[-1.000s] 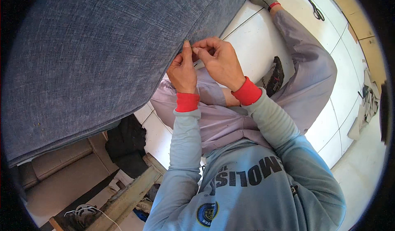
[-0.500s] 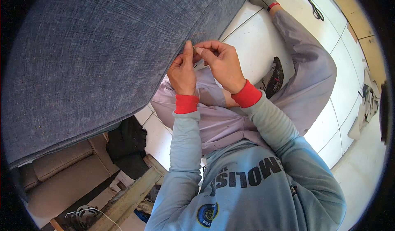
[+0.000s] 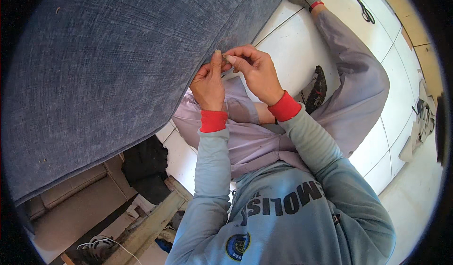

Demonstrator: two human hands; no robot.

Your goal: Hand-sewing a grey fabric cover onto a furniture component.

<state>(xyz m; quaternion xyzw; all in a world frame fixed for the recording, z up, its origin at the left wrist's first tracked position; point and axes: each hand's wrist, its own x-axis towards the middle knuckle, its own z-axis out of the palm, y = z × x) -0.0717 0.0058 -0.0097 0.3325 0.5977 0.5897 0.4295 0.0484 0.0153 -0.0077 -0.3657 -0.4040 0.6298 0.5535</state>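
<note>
A big cushion covered in blue-grey fabric (image 3: 108, 71) fills the upper left and rests over my lap. My left hand (image 3: 209, 81) presses its thumb against the cushion's lower edge. My right hand (image 3: 255, 71) meets it there, fingertips pinched on the fabric edge and perhaps on something small that I cannot make out. Both wrists show red cuffs under pale blue sleeves. I sit on the floor in lilac trousers with one leg stretched to the upper right.
White floor tiles (image 3: 302, 38) lie under my legs. A pair of scissors (image 3: 362, 9) lies on the tiles at the top right. A black bag (image 3: 144, 166), a wooden beam (image 3: 151, 225) and beige upholstery (image 3: 71, 203) sit at the lower left. Fabric scraps (image 3: 420, 118) lie at the right.
Both hands stay at the same spot on the cushion's edge; the fingertips have shifted slightly, with the left thumb now raised against the fabric.
</note>
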